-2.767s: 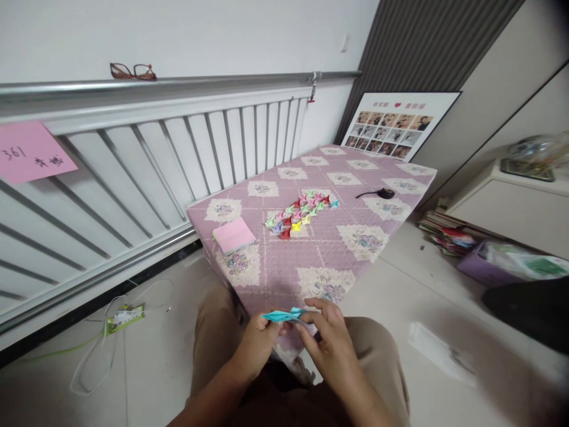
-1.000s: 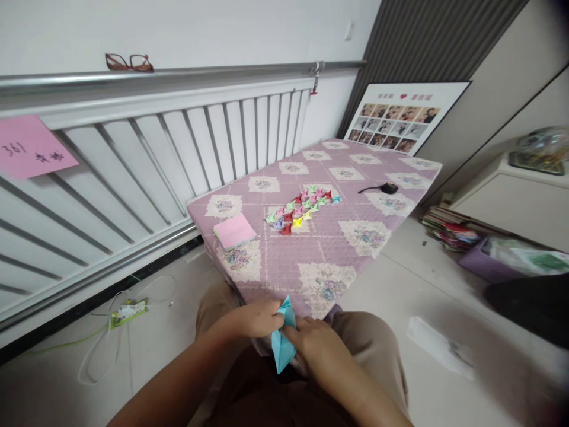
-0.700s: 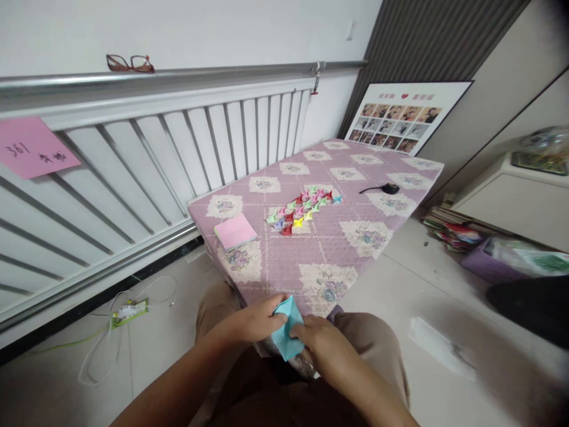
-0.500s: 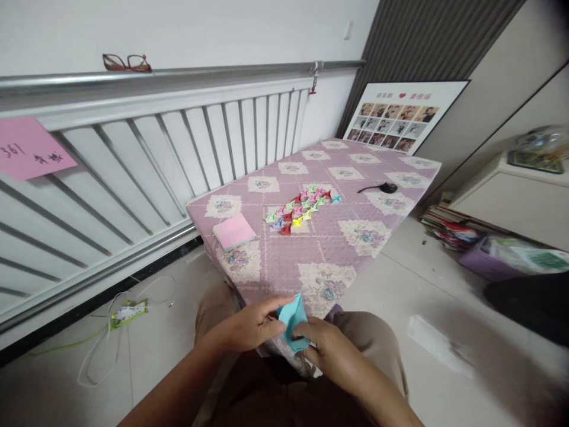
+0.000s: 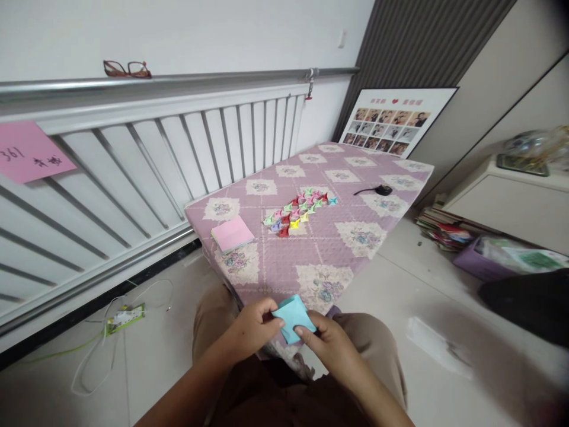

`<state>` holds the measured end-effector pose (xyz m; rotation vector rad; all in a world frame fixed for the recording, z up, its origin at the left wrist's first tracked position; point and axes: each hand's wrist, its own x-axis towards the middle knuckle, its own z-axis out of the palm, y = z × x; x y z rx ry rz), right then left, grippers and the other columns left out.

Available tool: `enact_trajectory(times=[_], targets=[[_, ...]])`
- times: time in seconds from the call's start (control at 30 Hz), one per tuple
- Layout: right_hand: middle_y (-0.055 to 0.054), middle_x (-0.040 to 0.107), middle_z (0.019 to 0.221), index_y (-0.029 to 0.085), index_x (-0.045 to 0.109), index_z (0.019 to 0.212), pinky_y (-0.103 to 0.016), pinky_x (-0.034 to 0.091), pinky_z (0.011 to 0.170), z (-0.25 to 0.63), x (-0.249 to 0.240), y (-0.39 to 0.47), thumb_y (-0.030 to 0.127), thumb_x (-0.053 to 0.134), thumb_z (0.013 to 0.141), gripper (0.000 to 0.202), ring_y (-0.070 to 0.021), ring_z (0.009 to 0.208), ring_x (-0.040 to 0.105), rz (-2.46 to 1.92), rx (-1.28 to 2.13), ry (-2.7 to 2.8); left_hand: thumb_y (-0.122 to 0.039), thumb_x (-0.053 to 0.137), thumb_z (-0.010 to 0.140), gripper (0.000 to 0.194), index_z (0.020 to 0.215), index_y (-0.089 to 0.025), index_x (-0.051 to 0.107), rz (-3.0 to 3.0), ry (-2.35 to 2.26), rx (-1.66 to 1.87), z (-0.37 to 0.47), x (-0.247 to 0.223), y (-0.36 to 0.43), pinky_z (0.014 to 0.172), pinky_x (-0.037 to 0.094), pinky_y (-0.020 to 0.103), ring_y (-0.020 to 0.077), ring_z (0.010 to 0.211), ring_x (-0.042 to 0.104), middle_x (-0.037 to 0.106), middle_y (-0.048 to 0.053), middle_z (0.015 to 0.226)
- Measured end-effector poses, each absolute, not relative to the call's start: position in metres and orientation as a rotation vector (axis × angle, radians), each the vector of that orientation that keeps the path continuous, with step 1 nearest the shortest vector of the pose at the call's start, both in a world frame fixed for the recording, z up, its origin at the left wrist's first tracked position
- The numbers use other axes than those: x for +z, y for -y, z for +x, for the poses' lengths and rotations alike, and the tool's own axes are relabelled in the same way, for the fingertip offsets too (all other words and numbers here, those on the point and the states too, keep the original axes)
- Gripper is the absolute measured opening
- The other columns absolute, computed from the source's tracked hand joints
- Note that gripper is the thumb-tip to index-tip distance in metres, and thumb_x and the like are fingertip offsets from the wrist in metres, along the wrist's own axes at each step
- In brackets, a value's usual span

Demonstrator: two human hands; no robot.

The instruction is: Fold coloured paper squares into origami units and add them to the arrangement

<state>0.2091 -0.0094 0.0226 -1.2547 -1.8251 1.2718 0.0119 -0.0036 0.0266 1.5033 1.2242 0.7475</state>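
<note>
A folded sheet of light-blue paper is held between my two hands, just over the near end of the table. My left hand pinches its left corner between thumb and fingers. On the right edge, my right hand grips it with the thumb lying on top; the fingers beneath are partly hidden. Beyond them, several small folded paper pieces in red, pink, green, yellow, purple and blue stand in slanting rows. A stack of square pink-topped paper lies to their left.
The table wears a purple floral cloth. A black object with a thin tail rests on its far right. A white radiator runs along the left, with glasses on the pipe above. A power strip and cables lie on the floor.
The blue paper has gone from standing open like a pocket to lying flatter, as a square. My right thumb has come out from inside it onto its upper face.
</note>
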Motion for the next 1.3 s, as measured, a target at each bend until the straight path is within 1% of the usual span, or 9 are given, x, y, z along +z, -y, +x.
enact_trajectory(times=[0.1, 0.2, 0.27, 0.37, 0.43, 0.6, 0.87, 1.13, 1.3], targets=[[0.000, 0.059, 0.066, 0.017, 0.061, 0.072, -0.025, 0.043, 0.061, 0.203, 0.015, 0.010, 0.047, 0.056, 0.082, 0.032, -0.0149, 0.063, 0.054, -1.361, 1.289, 1.607, -0.023, 0.058, 0.072, 0.012, 0.080, -0.018, 0.050, 1.303, -1.237, 0.909, 0.023, 0.020, 0.004, 0.062, 0.036, 0.023, 0.0113, 0.067, 0.046, 0.049, -0.003, 0.070], [0.001, 0.057, 0.064, 0.017, 0.060, 0.071, -0.025, 0.041, 0.060, 0.200, 0.011, 0.011, 0.049, 0.057, 0.079, 0.033, -0.0143, 0.061, 0.051, -1.385, 1.281, 1.515, -0.026, 0.062, 0.072, 0.045, 0.113, -0.019, 0.045, 1.012, -1.169, 1.021, 0.032, 0.013, 0.007, 0.064, 0.041, 0.024, 0.0129, 0.071, 0.052, 0.055, -0.001, 0.080], [0.000, 0.057, 0.065, 0.017, 0.061, 0.072, -0.025, 0.041, 0.061, 0.199, 0.011, 0.010, 0.050, 0.058, 0.078, 0.034, -0.0146, 0.062, 0.051, -1.385, 1.288, 1.477, -0.029, 0.063, 0.073, 0.057, 0.125, -0.020, 0.039, 0.872, -1.109, 1.048, 0.036, 0.008, 0.011, 0.064, 0.043, 0.024, 0.0131, 0.072, 0.054, 0.057, 0.001, 0.086], [0.000, 0.056, 0.064, 0.017, 0.061, 0.071, -0.025, 0.040, 0.061, 0.199, 0.010, 0.009, 0.051, 0.060, 0.077, 0.035, -0.0143, 0.062, 0.049, -1.375, 1.286, 1.420, -0.032, 0.064, 0.074, 0.047, 0.116, -0.016, 0.049, 0.824, -1.033, 0.982, 0.039, -0.001, 0.018, 0.061, 0.043, 0.023, 0.0119, 0.068, 0.054, 0.059, 0.003, 0.086], [0.001, 0.054, 0.061, 0.017, 0.061, 0.069, -0.024, 0.039, 0.059, 0.199, 0.009, 0.009, 0.051, 0.061, 0.076, 0.035, -0.0134, 0.060, 0.047, -1.368, 1.270, 1.372, -0.032, 0.066, 0.073, 0.038, 0.104, -0.013, 0.056, 0.853, -1.025, 0.895, 0.041, -0.004, 0.023, 0.059, 0.041, 0.023, 0.0110, 0.063, 0.053, 0.059, 0.002, 0.076], [0.003, 0.052, 0.057, 0.018, 0.061, 0.069, -0.023, 0.038, 0.056, 0.198, 0.004, 0.010, 0.053, 0.066, 0.074, 0.036, -0.0117, 0.056, 0.044, -1.376, 1.286, 1.191, -0.033, 0.064, 0.071, 0.023, 0.080, -0.014, 0.056, 0.855, -1.128, 0.869, 0.047, -0.001, 0.026, 0.055, 0.038, 0.022, 0.0098, 0.056, 0.050, 0.054, -0.002, 0.062], [-0.002, 0.067, 0.069, 0.016, 0.070, 0.075, -0.027, 0.046, 0.064, 0.198, -0.003, 0.013, 0.049, 0.076, 0.064, 0.036, -0.0144, 0.062, 0.055, -1.299, 1.452, 1.030, -0.026, 0.056, 0.077, 0.011, 0.079, -0.015, 0.056, 0.998, -1.210, 0.958, 0.044, -0.002, 0.019, 0.059, 0.040, 0.022, 0.0100, 0.059, 0.050, 0.054, -0.003, 0.065], [-0.007, 0.074, 0.086, 0.018, 0.074, 0.084, -0.034, 0.051, 0.077, 0.194, -0.007, 0.016, 0.049, 0.077, 0.063, 0.037, -0.0203, 0.076, 0.064, -1.268, 1.399, 1.068, -0.022, 0.055, 0.078, 0.009, 0.080, -0.015, 0.059, 1.181, -1.269, 0.990, 0.043, 0.007, 0.018, 0.065, 0.040, 0.022, 0.0119, 0.068, 0.051, 0.058, 0.000, 0.073], [-0.008, 0.074, 0.081, 0.018, 0.074, 0.081, -0.035, 0.054, 0.073, 0.191, -0.007, 0.020, 0.052, 0.076, 0.061, 0.040, -0.0227, 0.074, 0.065, -1.350, 1.367, 1.071, -0.023, 0.054, 0.079, 0.009, 0.076, -0.016, 0.058, 1.257, -1.315, 0.987, 0.042, 0.013, 0.018, 0.063, 0.038, 0.022, 0.0119, 0.067, 0.050, 0.057, -0.001, 0.070]])
